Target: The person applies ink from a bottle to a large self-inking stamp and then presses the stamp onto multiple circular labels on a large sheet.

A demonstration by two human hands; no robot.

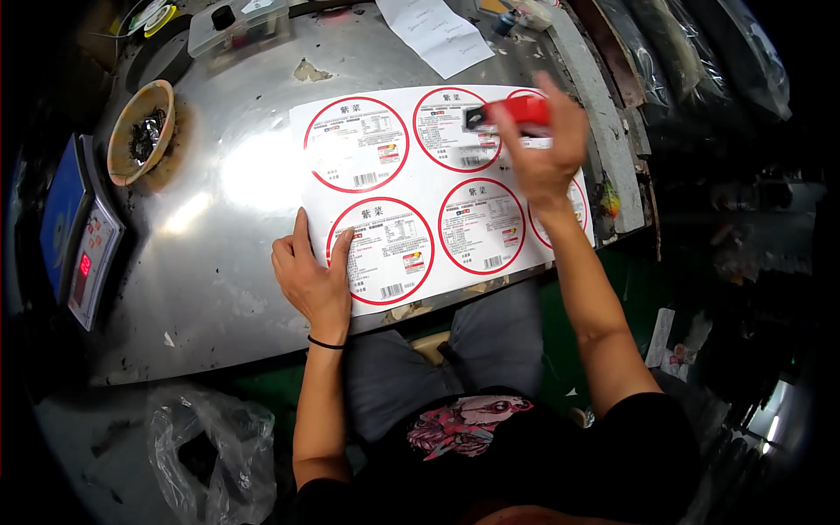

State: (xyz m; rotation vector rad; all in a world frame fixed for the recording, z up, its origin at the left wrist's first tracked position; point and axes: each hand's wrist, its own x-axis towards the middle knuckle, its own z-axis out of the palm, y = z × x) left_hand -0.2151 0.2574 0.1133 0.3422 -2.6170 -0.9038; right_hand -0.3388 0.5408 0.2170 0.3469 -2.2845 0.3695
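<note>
A white sheet of round, red-ringed labels (435, 185) lies on the metal table in front of me. My left hand (317, 278) rests on the sheet's left edge, fingers spread, its thumb on the lower left label. Over the upper right part of the sheet, my right hand (551, 157) is closed round a red and black hand stamp (523, 112). Motion blurs this hand and the stamp, and whether the stamp touches the paper I cannot tell. Together they hide part of the labels on the right.
At the left stand a blue digital scale (94, 254) and an orange bowl (118, 149) with dark contents. A clear plastic box (249, 35) and a printed paper (437, 39) lie at the back. A grey ledge (604, 105) borders the right side. Below hangs a clear plastic bag (236, 437).
</note>
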